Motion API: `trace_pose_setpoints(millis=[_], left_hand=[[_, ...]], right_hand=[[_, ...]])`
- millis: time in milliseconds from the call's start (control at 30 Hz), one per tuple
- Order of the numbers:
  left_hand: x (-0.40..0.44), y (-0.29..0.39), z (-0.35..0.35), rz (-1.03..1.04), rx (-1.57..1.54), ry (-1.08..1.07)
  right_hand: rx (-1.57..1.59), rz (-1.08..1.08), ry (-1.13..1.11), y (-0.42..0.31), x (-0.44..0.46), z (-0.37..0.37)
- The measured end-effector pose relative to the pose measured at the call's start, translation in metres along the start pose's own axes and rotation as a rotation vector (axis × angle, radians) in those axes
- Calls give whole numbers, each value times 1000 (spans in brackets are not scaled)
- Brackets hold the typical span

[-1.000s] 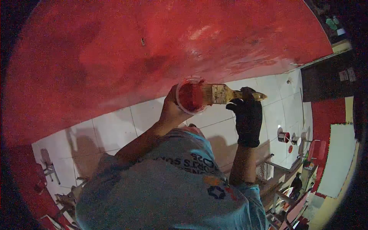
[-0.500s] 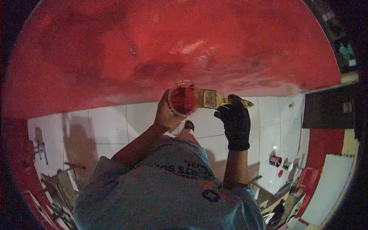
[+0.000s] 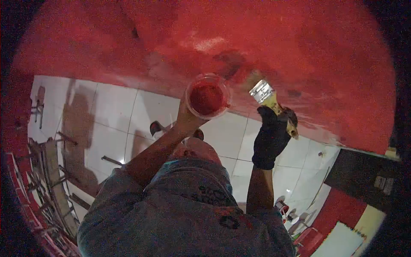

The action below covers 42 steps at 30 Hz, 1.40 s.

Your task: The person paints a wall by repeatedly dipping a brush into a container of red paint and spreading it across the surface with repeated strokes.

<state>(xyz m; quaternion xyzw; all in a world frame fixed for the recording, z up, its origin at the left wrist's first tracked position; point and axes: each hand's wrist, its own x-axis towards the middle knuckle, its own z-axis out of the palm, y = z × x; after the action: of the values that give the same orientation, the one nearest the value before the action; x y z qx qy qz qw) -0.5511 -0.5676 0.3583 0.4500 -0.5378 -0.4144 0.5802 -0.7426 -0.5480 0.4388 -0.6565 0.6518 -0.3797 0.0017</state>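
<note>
Beside the red wall (image 3: 325, 55), while the cup (image 3: 198, 112) of red paint is clasped by the curled left hand (image 3: 188, 120), the brush (image 3: 263, 92) has been drawn away from it and tilted wallward. The handle is gripped by the closed, gloved right hand (image 3: 272, 135), forearm extended; bristle contact cannot be told.

wall (image 3: 321, 55): spanned the top of the frame, beyond the floor
floor (image 3: 224, 139): stretched across the middle, between wall and shirt
cup (image 3: 209, 116): sat near the centre, in the left hand (image 3: 188, 120)
paint (image 3: 205, 97): lay in the cup
brush (image 3: 270, 100): was right of the cup, apart from it, in the right hand (image 3: 272, 139)
shoes (image 3: 157, 127): stood below and left of the cup
shirt (image 3: 171, 218): filled the bottom centre
furniture (image 3: 51, 171): lined the lower left
</note>
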Motion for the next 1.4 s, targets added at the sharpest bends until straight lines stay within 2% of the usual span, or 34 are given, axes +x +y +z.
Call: trace_pose_setpoints(millis=[33,67,100,167,200,267,400,433,467,500,533,567,600,700,733,767,800,833,867,900,933,967,1000,1067,1100,1133,1167,1200,1233,1267,1300,1333,1367,1400], left_hand=[[-2,-6,-2,-45,17,-7],[-6,-8,-5,-88,33,-16],[-9,-7,-5,-96,38,-8],[-10,-1,-7,49,84,121],[-13,-6,-9,50,86,124],[-20,-18,-16,28,-13,130],[-31,-12,-27,10,51,126],[-36,-15,-31,30,111,151],[-38,-16,-35,54,172,174],[-41,-12,-38,59,176,167],[-44,-5,-40,19,308,153],[-46,0,-42,-18,440,141],[-48,6,-46,-10,439,138],[-56,14,-54,-64,368,139],[-58,13,-55,-124,223,160],[-61,12,-56,-182,79,177],[-66,10,-61,-183,81,171],[-71,6,-68,-189,268,140],[-75,5,-75,-193,454,107],[-77,7,-78,-195,457,99],[-78,10,-80,-362,388,73],[-77,13,-81,-528,320,48],[-73,21,-82,-527,324,41],[-64,36,-78,50,571,157],[-66,29,-82,45,570,157],[-73,18,-91,-18,682,44],[-79,8,-97,-81,790,-69],[-86,2,-99,-87,788,-65],[-92,-2,-100,-173,623,-7],[-96,-5,-100,-254,455,53],[-96,2,-95,-255,452,64],[-93,17,-86,-441,354,190],[-92,25,-81,-625,250,315],[-91,26,-83,-627,247,325]], right_hand=[[116,96,82,-8,4,5],[122,93,70,-1,5,12],[315,94,48,12,5,22],[696,139,88,17,10,44],[699,137,87,16,15,47],[565,-16,40,10,26,42],[331,-53,126,-6,14,22],[225,-206,40,-1,11,21],[228,-202,45,-1,9,27],[368,-161,-45,-4,9,37],[505,-120,-133,-3,10,47],[571,-130,-126,10,10,56],[570,-132,-117,11,13,52],[299,-193,202,1,17,38],[298,-191,200,2,15,41],[283,-293,242,6,10,47],[265,-394,284,9,5,53],[306,-301,202,0,-3,64],[307,-237,-35,-13,-4,70],[349,-163,-43,1,-20,105],[288,-300,-101,10,-25,126],[393,-326,-86,-4,-24,126],[393,-319,-81,-9,-24,123],[522,-87,-302,-15,-23,116],[614,-110,-287,-13,-12,105],[328,-327,-204,-12,0,89],[349,-307,-97,-20,13,69],[370,-289,11,-26,20,55],[371,-295,5,-24,19,55],[384,-351,177,-20,16,60],[400,-406,350,-16,13,66],[405,-415,345,-13,6,79],[341,-361,211,-11,-5,100],[273,-305,76,-12,-13,114]])
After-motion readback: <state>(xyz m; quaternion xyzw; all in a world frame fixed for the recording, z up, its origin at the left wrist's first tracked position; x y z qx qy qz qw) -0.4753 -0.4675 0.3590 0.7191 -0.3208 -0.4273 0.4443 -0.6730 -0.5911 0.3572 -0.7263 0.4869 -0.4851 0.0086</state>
